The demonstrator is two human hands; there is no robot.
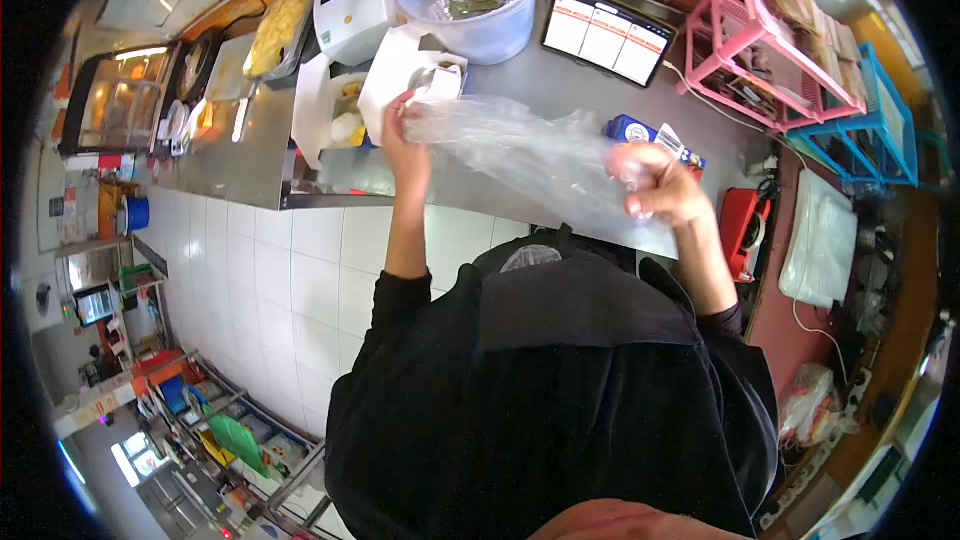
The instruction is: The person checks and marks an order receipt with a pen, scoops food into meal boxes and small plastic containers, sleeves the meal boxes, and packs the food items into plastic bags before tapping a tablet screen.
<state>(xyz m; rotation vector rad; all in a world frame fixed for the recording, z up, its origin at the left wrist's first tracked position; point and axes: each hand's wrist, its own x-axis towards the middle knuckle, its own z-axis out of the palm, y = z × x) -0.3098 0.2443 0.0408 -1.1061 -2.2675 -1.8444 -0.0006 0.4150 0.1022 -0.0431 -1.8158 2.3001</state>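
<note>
A clear plastic bag [525,155] is stretched sideways above the metal counter, between my two hands. My left hand [405,135] is closed on its left end, beside the open white boxes. My right hand [660,185] pinches the bag's other end, with the fingers curled together. Just behind my left hand stands an open white box [385,80] with a small white container [440,80] at its right side. Left of it, another open box holds yellow and white food [348,125]. A blue printed box [632,130] lies behind my right hand.
A translucent tub [510,25] with green leaves inside, a white printer-like machine [355,15] and a tablet [608,35] line the back. Pink rack [700,35] and red tape dispenser [742,235] stand on the right. A tray of yellow food [280,30] is further left.
</note>
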